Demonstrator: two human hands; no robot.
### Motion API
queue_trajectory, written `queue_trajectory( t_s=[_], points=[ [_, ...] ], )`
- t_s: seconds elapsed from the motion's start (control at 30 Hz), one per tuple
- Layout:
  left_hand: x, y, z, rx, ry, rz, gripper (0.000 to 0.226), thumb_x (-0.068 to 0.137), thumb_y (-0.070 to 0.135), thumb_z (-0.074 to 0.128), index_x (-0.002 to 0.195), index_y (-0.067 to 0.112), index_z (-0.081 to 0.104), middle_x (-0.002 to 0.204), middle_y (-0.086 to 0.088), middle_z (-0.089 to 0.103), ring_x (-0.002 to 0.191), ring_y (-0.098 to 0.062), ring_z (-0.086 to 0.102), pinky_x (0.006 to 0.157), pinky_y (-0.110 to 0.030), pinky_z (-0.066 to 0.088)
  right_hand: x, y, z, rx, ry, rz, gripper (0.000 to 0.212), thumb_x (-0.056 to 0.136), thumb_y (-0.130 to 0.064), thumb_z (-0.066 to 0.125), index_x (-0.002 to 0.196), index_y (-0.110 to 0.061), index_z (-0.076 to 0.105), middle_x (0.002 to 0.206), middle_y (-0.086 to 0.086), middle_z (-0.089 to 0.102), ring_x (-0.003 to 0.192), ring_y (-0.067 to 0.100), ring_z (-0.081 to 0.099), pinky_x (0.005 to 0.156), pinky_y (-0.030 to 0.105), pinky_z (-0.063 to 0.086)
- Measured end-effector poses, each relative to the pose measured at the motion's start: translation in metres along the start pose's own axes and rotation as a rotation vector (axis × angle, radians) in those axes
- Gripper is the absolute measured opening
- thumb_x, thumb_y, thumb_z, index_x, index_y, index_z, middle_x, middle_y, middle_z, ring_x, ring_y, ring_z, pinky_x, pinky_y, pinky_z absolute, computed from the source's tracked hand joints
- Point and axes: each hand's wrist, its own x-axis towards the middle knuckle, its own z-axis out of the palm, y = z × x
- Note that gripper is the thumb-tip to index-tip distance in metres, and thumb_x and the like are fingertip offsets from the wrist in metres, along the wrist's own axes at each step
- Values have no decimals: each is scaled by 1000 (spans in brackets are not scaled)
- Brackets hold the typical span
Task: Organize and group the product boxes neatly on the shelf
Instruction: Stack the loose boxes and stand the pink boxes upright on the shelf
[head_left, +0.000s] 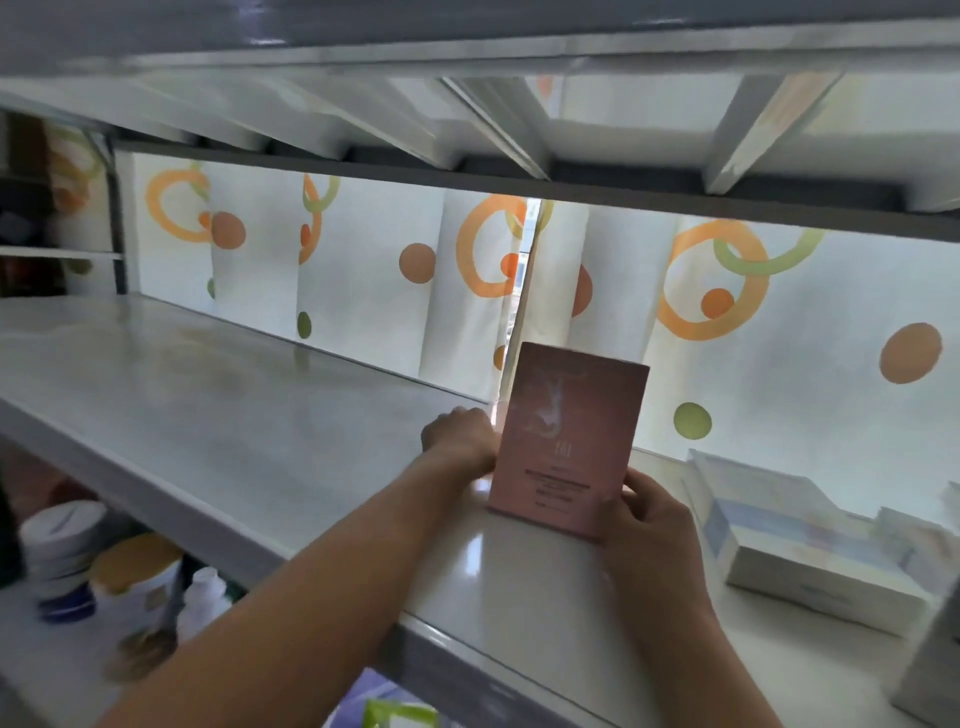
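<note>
On the glossy white shelf (249, 415), a flat pink cardboard box (566, 441) stands upright; the left hand (460, 434) grips its left edge, the right hand (647, 525) pinches its near right corner.

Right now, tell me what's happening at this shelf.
A person is standing a pink box upright on the white shelf, in front of a circle-patterned curtain. The left hand holds the box's left edge and the right hand holds its lower right corner. Pale boxes lie flat on the shelf to the right, apart from the pink one. Jars and bottles sit on the level below.
</note>
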Motion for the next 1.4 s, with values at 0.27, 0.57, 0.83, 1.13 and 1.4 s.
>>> queue_trajectory(
  t_s=[0.27,0.57,0.83,1.13,1.4],
  points=[
    [4,-16,2,-436,-115,31,26,56,33,62,68,11,54,68,-10,55,64,-24,55,59,-26,38,5,1,-1,3,32,9,30,97,-20,50,121,-26,66,101,-6,72,88,10,66,72,24,50],
    [-5,-22,-4,-789,-214,35,11,83,0,60,87,9,55,73,-12,56,55,-18,49,48,-20,39,-8,-6,-6,-74,5,21,24,99,-17,48,110,-20,69,101,-5,71,84,5,63,60,7,40],
    [-9,-14,-18,-1127,-373,82,21,89,-6,49,106,-8,62,86,-15,63,74,-25,60,53,-30,53,-4,-3,-9,-89,44,51,21,98,-17,53,105,-18,72,96,-4,72,81,4,61,61,11,39],
    [-18,-7,-17,-1246,-524,191,32,87,-6,34,102,3,61,70,-5,59,60,-14,51,55,-30,47,-10,-1,-10,-26,100,37,20,97,-16,49,108,-24,64,97,-5,70,85,8,63,61,11,40],
    [-22,-2,-19,-1267,-467,319,42,103,38,36,112,8,63,99,-20,63,84,-29,68,76,-37,54,-9,2,-9,-28,116,60,15,96,-23,52,96,-22,67,89,-7,68,84,7,62,68,21,45]
  ],
)
